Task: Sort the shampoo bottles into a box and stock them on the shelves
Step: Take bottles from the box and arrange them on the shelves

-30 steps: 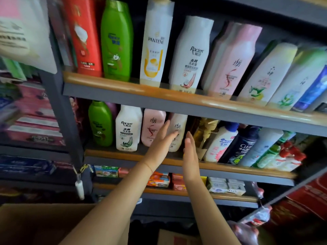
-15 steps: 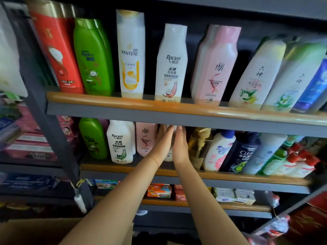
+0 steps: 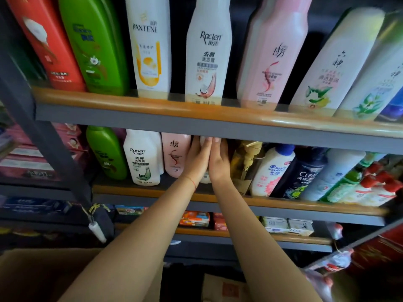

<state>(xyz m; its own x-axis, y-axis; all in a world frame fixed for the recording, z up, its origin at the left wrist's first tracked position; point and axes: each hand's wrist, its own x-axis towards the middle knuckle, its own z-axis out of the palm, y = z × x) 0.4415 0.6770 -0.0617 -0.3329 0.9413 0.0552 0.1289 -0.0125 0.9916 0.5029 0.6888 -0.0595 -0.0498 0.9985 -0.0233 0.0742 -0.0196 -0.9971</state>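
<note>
Stocking looks well along: the top shelf (image 3: 196, 110) carries a full row of tall bottles, and the middle shelf (image 3: 218, 198) is nearly filled too, with a green bottle (image 3: 106, 153), a white Raclen bottle (image 3: 142, 158) and a pink bottle (image 3: 175, 154) on the left, and a gold pump bottle (image 3: 245, 164) and more bottles on the right. The step in hand seems to be seating one white bottle (image 3: 205, 178) into the gap between the pink one and the pump bottle. That bottle stands on the middle shelf, mostly hidden; only a sliver shows low between the wrists and another bit at the fingertips. The left hand (image 3: 198, 159) lies flat against its left side, the right hand (image 3: 219, 162) flat against its right, fingers straight and the two hands meeting near the tips under the upper shelf's edge. So the grip is narrow, a press from both sides, not a curled hold. A cardboard box (image 3: 39, 277) sits at the lower left; its inside cannot be seen, so how many bottles remain is unclear.
</note>
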